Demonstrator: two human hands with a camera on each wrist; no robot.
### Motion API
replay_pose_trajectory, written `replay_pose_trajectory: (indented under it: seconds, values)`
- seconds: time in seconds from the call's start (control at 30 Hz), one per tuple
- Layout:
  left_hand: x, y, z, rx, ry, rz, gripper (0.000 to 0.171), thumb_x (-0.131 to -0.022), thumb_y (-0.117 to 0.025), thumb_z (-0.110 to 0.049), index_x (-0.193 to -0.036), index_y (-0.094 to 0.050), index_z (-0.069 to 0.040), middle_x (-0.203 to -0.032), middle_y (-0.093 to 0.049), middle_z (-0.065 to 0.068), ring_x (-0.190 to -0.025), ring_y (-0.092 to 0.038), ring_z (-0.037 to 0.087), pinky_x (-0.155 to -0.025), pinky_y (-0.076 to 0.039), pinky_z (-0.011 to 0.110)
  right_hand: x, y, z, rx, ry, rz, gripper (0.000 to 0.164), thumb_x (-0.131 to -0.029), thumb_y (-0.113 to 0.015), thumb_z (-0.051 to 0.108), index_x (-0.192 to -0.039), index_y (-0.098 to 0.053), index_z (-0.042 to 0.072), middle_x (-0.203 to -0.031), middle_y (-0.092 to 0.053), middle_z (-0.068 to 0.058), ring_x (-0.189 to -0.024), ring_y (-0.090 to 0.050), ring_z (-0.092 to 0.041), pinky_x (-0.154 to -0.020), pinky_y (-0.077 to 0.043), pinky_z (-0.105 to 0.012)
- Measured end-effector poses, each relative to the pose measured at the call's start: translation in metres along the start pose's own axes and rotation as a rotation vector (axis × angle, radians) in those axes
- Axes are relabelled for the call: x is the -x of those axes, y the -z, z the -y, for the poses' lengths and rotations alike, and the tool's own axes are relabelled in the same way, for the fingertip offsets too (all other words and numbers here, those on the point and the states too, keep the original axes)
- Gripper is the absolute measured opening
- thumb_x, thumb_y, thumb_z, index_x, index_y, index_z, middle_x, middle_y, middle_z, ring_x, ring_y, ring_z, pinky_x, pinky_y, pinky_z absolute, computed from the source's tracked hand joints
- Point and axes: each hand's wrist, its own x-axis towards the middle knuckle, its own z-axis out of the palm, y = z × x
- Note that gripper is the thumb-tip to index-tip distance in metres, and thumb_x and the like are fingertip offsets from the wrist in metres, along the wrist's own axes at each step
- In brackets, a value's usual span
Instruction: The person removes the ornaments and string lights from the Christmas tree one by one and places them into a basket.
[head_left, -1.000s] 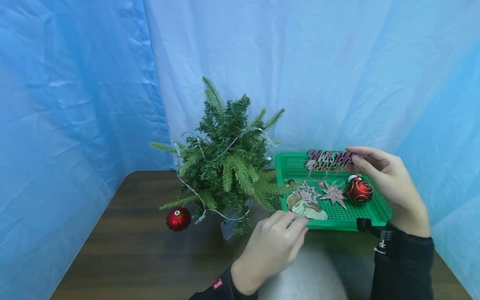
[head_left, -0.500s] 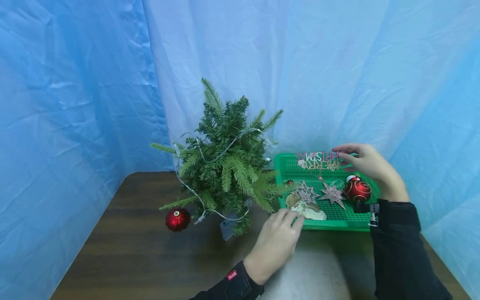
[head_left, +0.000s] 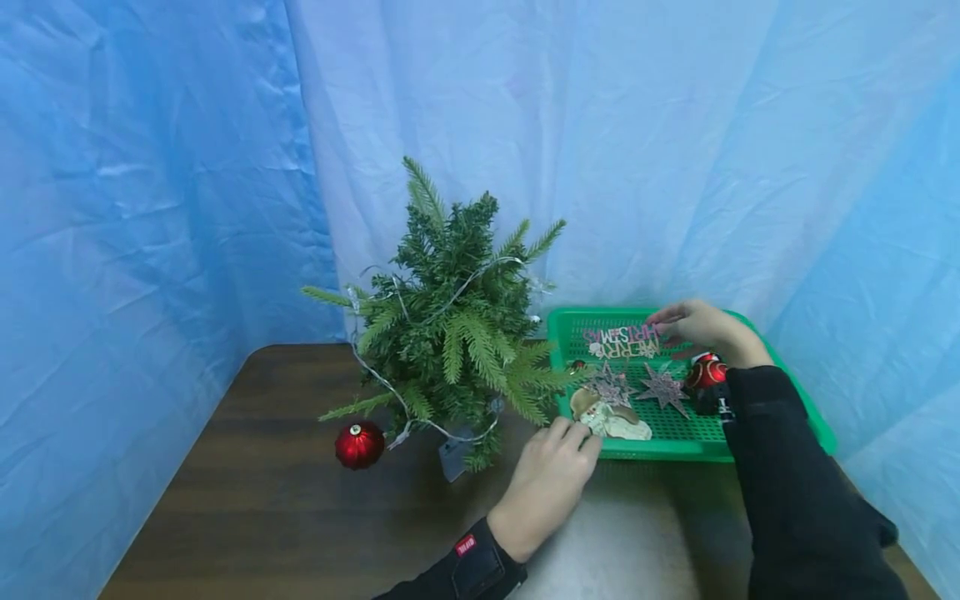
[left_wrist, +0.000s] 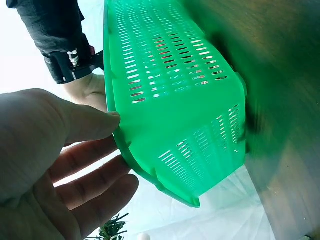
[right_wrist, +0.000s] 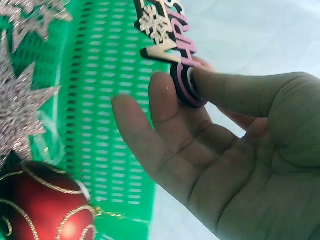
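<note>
My right hand point(head_left: 703, 327) pinches the end of a "Merry Christmas" letter sign point(head_left: 621, 342) low over the back of the green plastic basket point(head_left: 667, 451). Close up in the right wrist view, thumb and fingertips hold the pink end letter of the sign point(right_wrist: 186, 82). My left hand point(head_left: 546, 479) grips the near left corner of the basket; in the left wrist view its thumb presses on the basket's rim point(left_wrist: 122, 135). Inside the basket lie two glittery stars point(head_left: 663, 389), a pale angel-like figure point(head_left: 618, 422) and a red bauble with gold swirls point(right_wrist: 47, 205), partly behind the right wrist in the head view.
Left of the basket stands a small artificial Christmas tree point(head_left: 457, 333) with a wire string on it, its branches reaching over the basket's edge. A red bauble point(head_left: 359, 445) hangs at its lower left. Blue-white cloth point(head_left: 600, 150) surrounds the dark wooden table point(head_left: 262, 500).
My right hand has carried the sign left and down into the basket, turning its lettering toward the camera. The left hand has shifted slightly left to the basket's corner.
</note>
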Motion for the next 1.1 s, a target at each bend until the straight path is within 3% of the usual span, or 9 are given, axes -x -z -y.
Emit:
replay_pose_trajectory:
  seconds: [0.2, 0.5, 0.73, 0.93, 1.1]
  values:
    - [-0.001, 0.002, 0.002, 0.007, 0.013, 0.015, 0.020, -0.087, -0.079, -0.012, -0.106, -0.077, -0.018, -0.105, -0.068, -0.004, -0.094, -0.060, 0.012, -0.069, -0.053, 0.020, -0.018, 0.003, -0.017, 0.004, -0.082, 0.086, 0.046, -0.110, -0.040, 0.008, -0.150, -0.034, -0.012, -0.145, -0.039, -0.040, -0.131, -0.045, -0.053, -0.095, -0.053, -0.050]
    - [0.000, 0.004, 0.005, -0.003, 0.025, 0.033, 0.020, -0.087, -0.078, -0.012, -0.105, -0.076, -0.020, -0.106, -0.067, -0.005, -0.096, -0.060, 0.012, -0.068, -0.053, 0.021, -0.030, -0.003, -0.029, 0.022, -0.135, 0.098, 0.046, -0.107, -0.045, 0.004, -0.148, -0.035, -0.015, -0.141, -0.043, -0.037, -0.120, -0.055, -0.047, -0.094, -0.053, -0.052]
    - [0.001, 0.004, 0.006, -0.009, 0.028, 0.036, 0.021, -0.086, -0.078, -0.011, -0.106, -0.076, -0.019, -0.107, -0.067, -0.005, -0.097, -0.060, 0.012, -0.066, -0.054, 0.020, -0.038, -0.010, -0.028, 0.067, -0.184, 0.143, 0.040, -0.107, -0.044, 0.003, -0.143, -0.043, -0.015, -0.123, -0.055, -0.028, -0.105, -0.061, -0.041, -0.089, -0.055, -0.051]
    - [0.001, 0.004, 0.006, -0.015, 0.029, 0.043, 0.021, -0.086, -0.078, -0.011, -0.106, -0.076, -0.020, -0.108, -0.067, -0.006, -0.097, -0.059, 0.012, -0.065, -0.054, 0.020, -0.038, -0.017, -0.024, 0.096, -0.245, 0.125, 0.043, -0.107, -0.045, 0.006, -0.146, -0.042, -0.013, -0.143, -0.042, -0.038, -0.123, -0.055, -0.048, -0.092, -0.055, -0.050]
    - [0.002, 0.005, 0.006, -0.024, 0.025, 0.051, 0.021, -0.087, -0.077, -0.011, -0.106, -0.076, -0.020, -0.108, -0.067, -0.005, -0.096, -0.059, 0.012, -0.063, -0.053, 0.020, -0.034, -0.019, -0.026, 0.129, -0.254, 0.123, 0.047, -0.106, -0.045, 0.003, -0.149, -0.035, -0.014, -0.150, -0.031, -0.040, -0.126, -0.053, -0.048, -0.094, -0.054, -0.049]
